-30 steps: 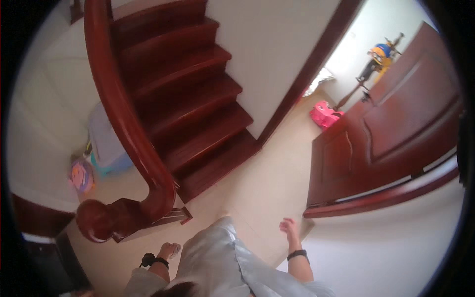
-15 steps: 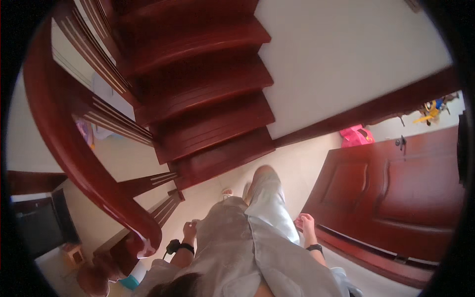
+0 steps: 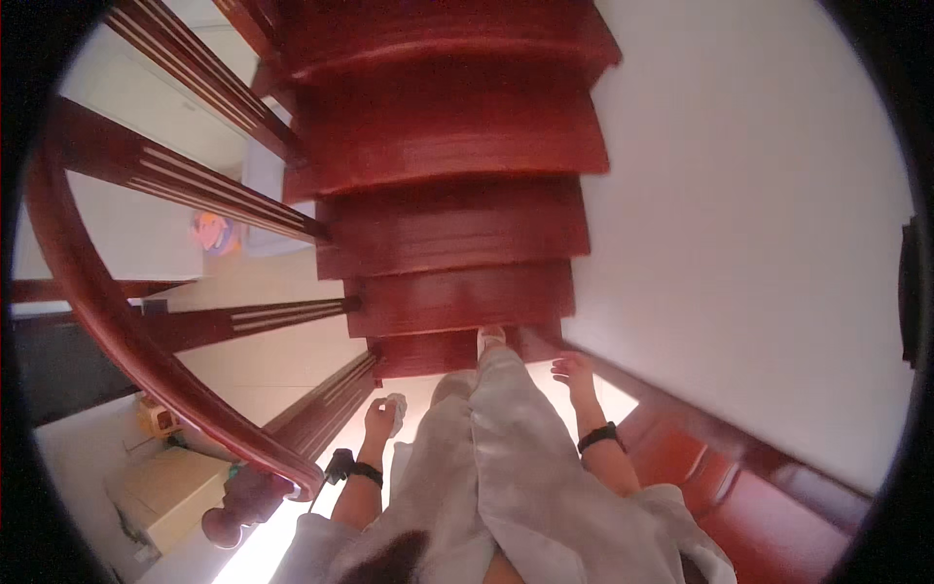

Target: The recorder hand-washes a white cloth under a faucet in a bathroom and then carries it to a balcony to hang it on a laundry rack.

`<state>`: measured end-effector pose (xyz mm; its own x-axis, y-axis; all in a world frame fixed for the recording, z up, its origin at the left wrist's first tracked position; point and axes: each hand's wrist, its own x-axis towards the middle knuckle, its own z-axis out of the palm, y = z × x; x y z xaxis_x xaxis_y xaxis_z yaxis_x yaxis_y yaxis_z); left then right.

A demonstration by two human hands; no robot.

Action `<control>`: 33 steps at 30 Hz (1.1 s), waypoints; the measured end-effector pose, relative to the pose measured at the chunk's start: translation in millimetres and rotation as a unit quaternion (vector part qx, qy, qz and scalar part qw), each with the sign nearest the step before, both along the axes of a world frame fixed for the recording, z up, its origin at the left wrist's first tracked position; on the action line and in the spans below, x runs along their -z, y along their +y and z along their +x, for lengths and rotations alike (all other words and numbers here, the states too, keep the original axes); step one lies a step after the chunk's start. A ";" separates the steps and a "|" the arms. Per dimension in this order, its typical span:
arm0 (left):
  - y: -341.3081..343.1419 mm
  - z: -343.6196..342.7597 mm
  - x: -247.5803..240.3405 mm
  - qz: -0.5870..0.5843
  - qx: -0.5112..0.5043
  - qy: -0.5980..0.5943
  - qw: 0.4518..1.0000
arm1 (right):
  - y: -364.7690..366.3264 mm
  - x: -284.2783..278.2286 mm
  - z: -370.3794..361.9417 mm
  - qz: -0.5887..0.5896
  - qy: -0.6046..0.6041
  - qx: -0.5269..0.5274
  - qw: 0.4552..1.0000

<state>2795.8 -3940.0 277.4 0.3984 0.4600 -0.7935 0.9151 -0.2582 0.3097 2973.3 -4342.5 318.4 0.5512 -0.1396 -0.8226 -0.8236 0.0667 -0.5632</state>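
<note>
My left hand [image 3: 377, 420] hangs beside my left thigh, its fingers closed on a crumpled whitish cloth or tissue [image 3: 398, 413]. On my right, my right hand [image 3: 574, 372] is held out past the leg with its fingers apart and nothing in them. Ahead of both hands rises a flight of dark red wooden stairs [image 3: 457, 224]. One of my feet [image 3: 491, 338] is on the lowest step. The curved red handrail [image 3: 146, 355] runs along the left, with my left hand apart from it.
Grooved wooden balusters [image 3: 233, 209] stand between the handrail and steps. A pale wall [image 3: 749, 195] borders the stairs on the right. A red panelled door [image 3: 749, 506] is low at the right. Beyond the railing are a beige box [image 3: 180, 492] and a round colourful object [image 3: 212, 232].
I have moved forward and turned right to face the stairs, with a foot now on the lowest step. The door has shifted lower in view. The cloth in my left hand shows more clearly.
</note>
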 end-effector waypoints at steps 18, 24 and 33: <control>122.8 469.3 -374.0 -0.373 -0.162 -0.406 0.819 | 388.5 -341.6 377.3 0.130 -0.191 -0.319 0.919; 155.4 572.7 -474.8 -0.395 -0.196 -0.328 0.835 | 362.1 -466.0 474.6 0.076 -0.173 -0.255 0.948; 110.5 745.3 -534.5 -0.283 -0.167 -0.351 0.877 | 306.8 -545.2 629.2 0.199 -0.149 -0.153 0.956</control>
<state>3541.1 -3829.4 811.9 0.7984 0.2555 -0.5452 0.4430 0.3641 0.8193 3602.5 -4035.7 863.6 0.7336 0.3585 -0.5774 -0.6464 0.1059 -0.7556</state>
